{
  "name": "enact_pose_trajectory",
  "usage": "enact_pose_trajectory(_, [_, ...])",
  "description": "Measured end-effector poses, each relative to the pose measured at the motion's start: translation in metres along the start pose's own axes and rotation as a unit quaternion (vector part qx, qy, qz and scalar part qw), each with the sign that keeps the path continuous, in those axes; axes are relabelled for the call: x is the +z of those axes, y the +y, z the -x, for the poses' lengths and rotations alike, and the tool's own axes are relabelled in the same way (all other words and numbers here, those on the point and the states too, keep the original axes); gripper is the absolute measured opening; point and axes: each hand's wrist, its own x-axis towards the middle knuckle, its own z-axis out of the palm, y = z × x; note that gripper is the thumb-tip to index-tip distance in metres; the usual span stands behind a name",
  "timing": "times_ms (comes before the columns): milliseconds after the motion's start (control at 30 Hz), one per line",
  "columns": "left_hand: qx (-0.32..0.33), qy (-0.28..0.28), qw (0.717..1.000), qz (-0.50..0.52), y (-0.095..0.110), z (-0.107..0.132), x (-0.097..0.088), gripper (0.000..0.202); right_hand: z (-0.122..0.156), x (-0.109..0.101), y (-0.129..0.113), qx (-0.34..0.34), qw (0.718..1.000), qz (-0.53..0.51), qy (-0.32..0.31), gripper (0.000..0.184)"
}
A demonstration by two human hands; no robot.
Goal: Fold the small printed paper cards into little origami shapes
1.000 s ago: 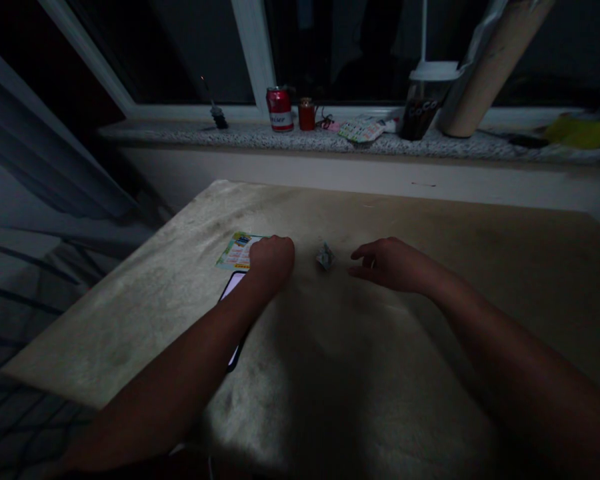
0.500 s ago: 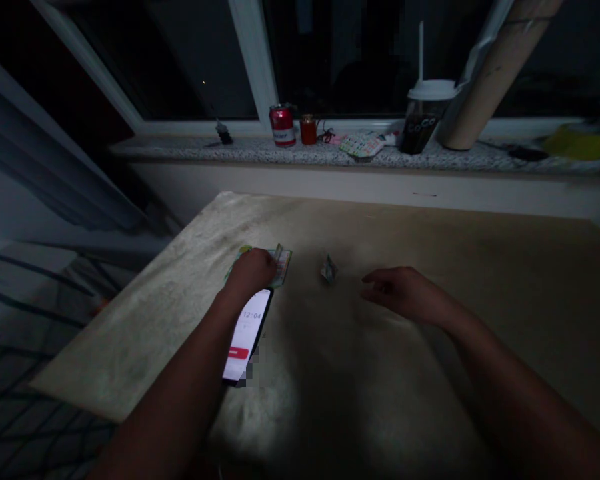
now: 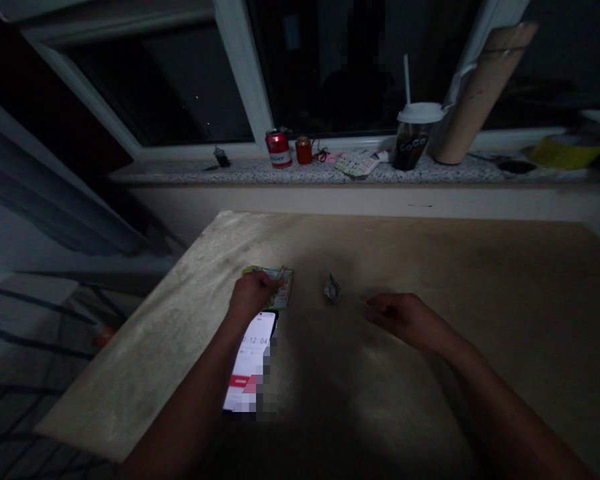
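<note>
The scene is dim. My left hand is closed on the near edge of a stack of green printed paper sheets lying on the beige table, one corner lifted. A lit phone lies just behind that hand, partly under my forearm. A small folded paper piece stands to the right of the sheets. My right hand rests on the table a little right of the folded piece, fingers loosely curled, holding nothing.
On the stone windowsill stand a red can, a small red jar, a printed packet, a lidded drink cup with a straw and a cardboard tube. The table's left edge drops to a dark floor.
My left hand moved left off the middle onto the green sheets and pinched up a corner. My right hand drew back from the folded piece. The view tilted up, uncovering the phone.
</note>
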Motion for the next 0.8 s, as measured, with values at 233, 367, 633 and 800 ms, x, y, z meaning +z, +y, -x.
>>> enact_pose_trajectory(233, [-0.021,-0.030,0.999,0.017,0.004,-0.004,0.006,0.037,0.012,-0.010,0.010,0.003,1.000,0.000,-0.012,0.020])
enact_pose_trajectory(367, [-0.030,0.006,0.999,-0.011,0.022,0.002,0.004,0.034,0.020,-0.015,0.019,0.004,0.999,-0.020,-0.039,0.014])
enact_pose_trajectory(633, [0.009,0.154,0.988,-0.010,0.077,0.068,-0.021,0.030,0.025,0.008,0.016,0.033,0.983,-0.181,0.001,0.036])
enact_pose_trajectory(800, [0.150,0.089,0.946,0.272,0.132,0.129,0.013,0.023,0.032,0.026,-0.001,0.007,0.930,-0.363,0.055,0.067])
